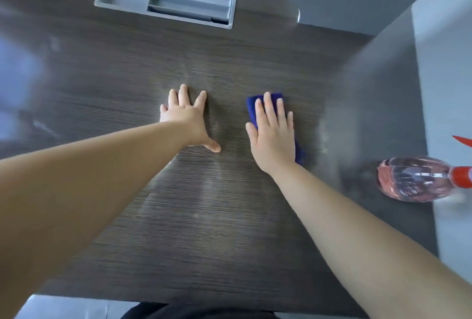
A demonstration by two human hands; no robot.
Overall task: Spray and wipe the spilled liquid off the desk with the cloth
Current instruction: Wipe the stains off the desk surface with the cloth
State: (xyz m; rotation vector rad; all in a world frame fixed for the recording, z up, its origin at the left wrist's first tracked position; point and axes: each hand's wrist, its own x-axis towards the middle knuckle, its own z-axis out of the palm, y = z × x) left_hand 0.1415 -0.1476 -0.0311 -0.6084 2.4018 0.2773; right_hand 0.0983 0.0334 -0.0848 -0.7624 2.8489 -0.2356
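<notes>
I can read no writing from my head view: no text, label, brand, number or sign is legible. The spray bottle (413,178) at the right edge of the table (229,242) is blurred, and I can make out no lettering on its clear body or red collar.
</notes>
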